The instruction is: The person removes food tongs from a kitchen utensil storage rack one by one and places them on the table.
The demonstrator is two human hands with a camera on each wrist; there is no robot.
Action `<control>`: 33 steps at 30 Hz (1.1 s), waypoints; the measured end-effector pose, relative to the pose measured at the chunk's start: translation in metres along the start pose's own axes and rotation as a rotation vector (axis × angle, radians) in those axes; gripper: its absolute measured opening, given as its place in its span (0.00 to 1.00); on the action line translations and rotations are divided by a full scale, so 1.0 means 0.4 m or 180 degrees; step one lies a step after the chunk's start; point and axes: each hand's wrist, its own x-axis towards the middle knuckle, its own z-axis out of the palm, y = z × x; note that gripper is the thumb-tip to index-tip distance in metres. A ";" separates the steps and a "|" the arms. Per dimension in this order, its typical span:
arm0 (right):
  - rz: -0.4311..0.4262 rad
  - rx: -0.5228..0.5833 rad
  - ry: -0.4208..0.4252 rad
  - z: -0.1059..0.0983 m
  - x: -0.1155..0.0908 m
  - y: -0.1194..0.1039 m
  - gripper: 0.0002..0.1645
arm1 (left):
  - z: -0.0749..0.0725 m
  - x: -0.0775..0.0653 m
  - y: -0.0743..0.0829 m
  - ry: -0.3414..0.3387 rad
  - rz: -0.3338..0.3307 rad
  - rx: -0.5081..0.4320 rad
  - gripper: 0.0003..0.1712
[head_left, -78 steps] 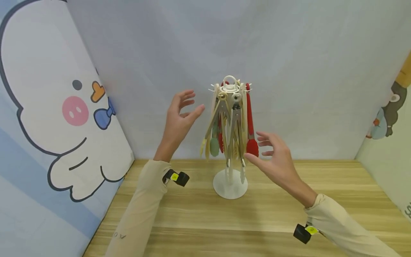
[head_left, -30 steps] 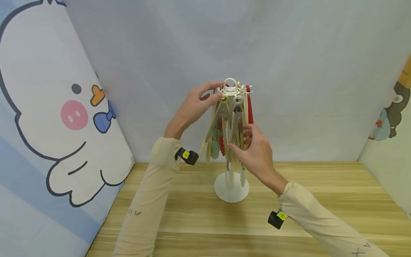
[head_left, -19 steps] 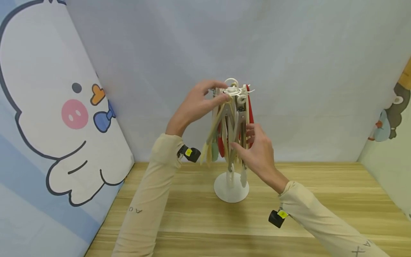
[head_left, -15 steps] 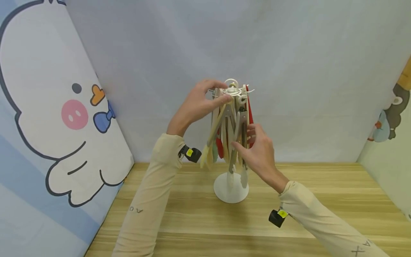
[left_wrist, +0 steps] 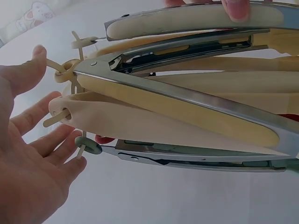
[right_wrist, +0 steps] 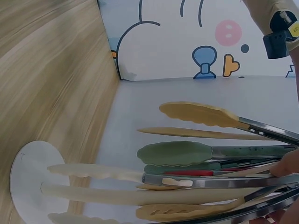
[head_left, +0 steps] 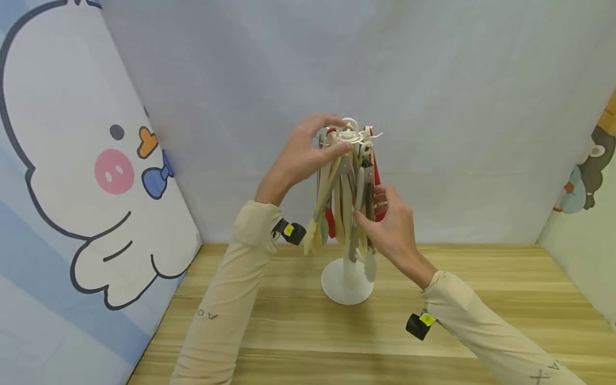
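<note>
A white utensil rack [head_left: 347, 291] with a round base carries several tongs on hooks about its top. My left hand [head_left: 299, 152] grips that top, thumb in front and fingers behind among the hooks. Right by the thumb hang cream-yellow tongs [left_wrist: 182, 101], spread apart. My right hand [head_left: 392, 227] pinches the white-tipped tongs [right_wrist: 98, 171] lower down, thumb on one steel arm and fingers on the far side. In the right wrist view, green tongs [right_wrist: 175, 153] hang beyond. Part of the red tongs [head_left: 377, 171] shows behind the right hand.
The rack stands on a wood-grain table [head_left: 279, 331] before a pale back sheet [head_left: 433, 117]. A panel with a white cartoon bird [head_left: 72, 133] is at the left, another printed panel [head_left: 577, 235] at the right. Each wrist wears a black camera.
Both hands have come in to the rack from either side. Its hanging top has turned, the front tongs shifting right. The white-tipped tongs now look narrower, between the right thumb and fingers.
</note>
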 end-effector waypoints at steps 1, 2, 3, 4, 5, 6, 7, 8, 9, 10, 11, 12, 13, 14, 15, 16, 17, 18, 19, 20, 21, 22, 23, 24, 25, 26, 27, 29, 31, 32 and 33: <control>-0.0009 0.0021 -0.0003 -0.001 0.000 0.001 0.28 | 0.001 0.000 -0.001 -0.0007 0.0017 -0.0014 0.28; -0.0021 0.0041 -0.0001 -0.003 0.000 0.002 0.28 | 0.001 0.000 -0.001 -0.0014 0.0035 -0.0032 0.27; -0.0034 0.0056 -0.0001 -0.004 0.000 0.003 0.27 | 0.002 0.000 -0.001 -0.0025 0.0046 -0.0041 0.28; -0.0047 0.0069 0.0004 -0.005 0.001 0.004 0.27 | 0.002 0.000 -0.001 -0.0033 0.0054 -0.0040 0.27; -0.0052 0.0084 0.0010 -0.007 0.002 0.005 0.27 | 0.003 0.001 -0.001 -0.0041 0.0062 -0.0045 0.27; -0.0061 0.0101 0.0021 -0.009 0.002 0.005 0.27 | 0.003 0.002 -0.001 -0.0055 0.0065 -0.0039 0.28; -0.0063 0.0114 0.0031 -0.011 0.003 0.006 0.28 | 0.004 0.003 0.000 -0.0064 0.0069 -0.0029 0.27; -0.0059 0.0132 0.0039 -0.012 0.003 0.007 0.28 | 0.005 0.003 0.001 -0.0072 0.0069 -0.0022 0.27; -0.0052 0.0147 0.0046 -0.013 0.003 0.007 0.28 | 0.005 0.003 0.002 -0.0085 0.0059 -0.0010 0.27; -0.0046 0.0159 0.0052 -0.015 0.002 0.008 0.28 | 0.006 0.003 0.003 -0.0095 0.0050 0.0001 0.27; -0.0038 0.0167 0.0057 -0.016 0.001 0.008 0.28 | 0.007 0.003 0.004 -0.0109 0.0034 0.0011 0.27; -0.0034 0.0167 0.0069 -0.017 0.000 0.009 0.28 | 0.008 0.003 0.005 -0.0125 0.0005 0.0019 0.27; -0.0027 0.0161 0.0077 -0.018 0.000 0.009 0.28 | 0.009 0.002 0.006 -0.0127 -0.0010 0.0026 0.26; -0.0024 0.0159 0.0086 -0.019 -0.001 0.009 0.28 | 0.010 0.001 0.007 -0.0125 -0.0020 0.0029 0.26; -0.0026 0.0151 0.0102 -0.020 -0.002 0.010 0.28 | 0.011 0.001 0.008 -0.0120 -0.0034 0.0028 0.26; -0.0031 0.0141 0.0115 -0.021 -0.003 0.010 0.29 | 0.012 0.001 0.008 -0.0120 -0.0046 0.0025 0.26; -0.0031 0.0136 0.0125 -0.022 -0.003 0.010 0.30 | 0.012 0.001 0.010 -0.0119 -0.0067 0.0017 0.26; -0.0041 0.0139 0.0135 -0.023 -0.003 0.010 0.31 | 0.013 0.000 0.011 -0.0116 -0.0082 0.0009 0.27; -0.0056 0.0148 0.0141 -0.023 -0.003 0.009 0.33 | 0.014 0.001 0.012 -0.0109 -0.0094 0.0013 0.27; -0.0077 0.0160 0.0146 -0.024 -0.002 0.009 0.34 | 0.015 0.001 0.013 -0.0108 -0.0121 0.0013 0.27; -0.0099 0.0166 0.0152 -0.024 -0.002 0.008 0.36 | 0.016 0.001 0.015 -0.0106 -0.0152 0.0014 0.28; -0.0119 0.0180 0.0151 -0.024 -0.001 0.007 0.37 | 0.016 0.000 0.017 -0.0110 -0.0184 0.0016 0.29; -0.0139 0.0192 0.0151 -0.023 0.000 0.007 0.38 | 0.016 0.000 0.018 -0.0106 -0.0207 0.0018 0.30; -0.0161 0.0204 0.0154 -0.024 0.000 0.007 0.39 | 0.017 -0.001 0.020 -0.0101 -0.0221 0.0018 0.31; -0.0174 0.0207 0.0155 -0.024 0.000 0.006 0.39 | 0.018 -0.001 0.021 -0.0096 -0.0238 0.0018 0.31; -0.0182 0.0213 0.0152 -0.024 0.000 0.007 0.39 | 0.018 -0.001 0.022 -0.0090 -0.0254 0.0014 0.31; -0.0187 0.0216 0.0149 -0.024 0.000 0.007 0.39 | 0.019 -0.002 0.024 -0.0083 -0.0262 0.0007 0.32; -0.0188 0.0211 0.0140 -0.025 0.000 0.007 0.40 | 0.020 -0.003 0.026 -0.0067 -0.0276 -0.0007 0.32; -0.0185 0.0212 0.0130 -0.026 -0.001 0.007 0.40 | 0.022 -0.005 0.028 -0.0049 -0.0290 -0.0027 0.32; -0.0186 0.0211 0.0127 -0.027 -0.001 0.007 0.40 | 0.023 -0.006 0.028 -0.0038 -0.0292 -0.0042 0.32; -0.0187 0.0208 0.0124 -0.028 -0.002 0.007 0.40 | 0.024 -0.007 0.029 -0.0025 -0.0293 -0.0061 0.31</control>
